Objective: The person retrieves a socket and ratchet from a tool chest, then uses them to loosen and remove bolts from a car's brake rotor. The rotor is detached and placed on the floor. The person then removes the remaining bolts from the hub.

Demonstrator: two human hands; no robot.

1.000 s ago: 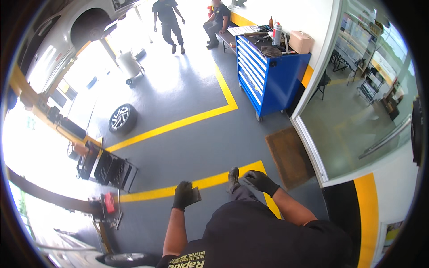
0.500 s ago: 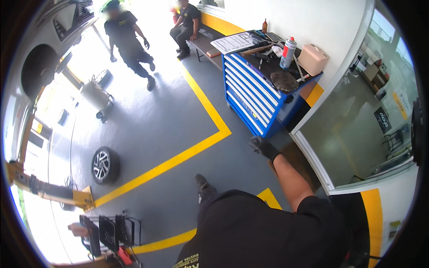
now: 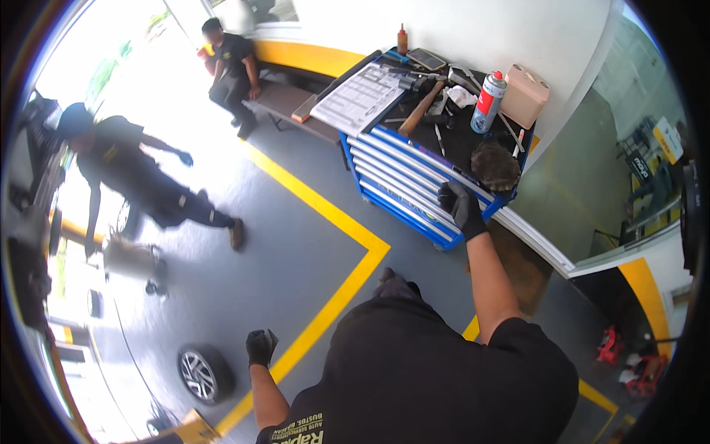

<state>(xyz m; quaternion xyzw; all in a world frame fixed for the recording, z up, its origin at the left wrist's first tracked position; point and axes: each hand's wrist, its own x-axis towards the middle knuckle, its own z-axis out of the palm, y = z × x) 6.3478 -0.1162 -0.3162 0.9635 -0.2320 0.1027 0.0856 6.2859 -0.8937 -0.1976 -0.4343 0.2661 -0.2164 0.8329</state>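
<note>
2 gloved hands in view, both mine, black gloves. right hand (image 3: 463,207): fingers curled in, at the cabinet's drawer front just below the near corner of its top; can't tell if it touches or holds anything. left hand (image 3: 262,347): fingers folded narrow, out over the floor beside the yellow line; can't tell if anything's inside.

1 blue tool cabinet (image 3: 392,172), silver drawer fronts, ahead and to the right. on top, near to far:
- 1 fuzzy brown wad (image 3: 496,166), at the near corner
- 1 spray can (image 3: 488,103), upright, red cap, toward the right edge
- 1 beige container (image 3: 521,96), back edge, right end
- 1 white crumpled cloth (image 3: 462,96), around the middle
- 1 wooden-handled hammer (image 3: 421,109), handle toward the front edge
- 1 printed sheet (image 3: 359,98), along the left edge, reaching the front corner
- 1 amber bottle (image 3: 401,40), upright, back left corner

small tools between are too cluttered to count. cabinet top is black.

floor (image 3: 296,244) is smooth grey, yellow line (image 3: 310,337) making a corner. 1 brown mat (image 3: 529,266) right of the cabinet, 1 alloy wheel with tyre (image 3: 200,375) near the left hand. farther: 1 wheeled grey tank (image 3: 132,260), 2 other people, one mid-stride (image 3: 126,159), one seated (image 3: 235,70) on 1 bench (image 3: 277,96). white wall (image 3: 473,29) behind the cabinet, yellow band low on it.
</note>
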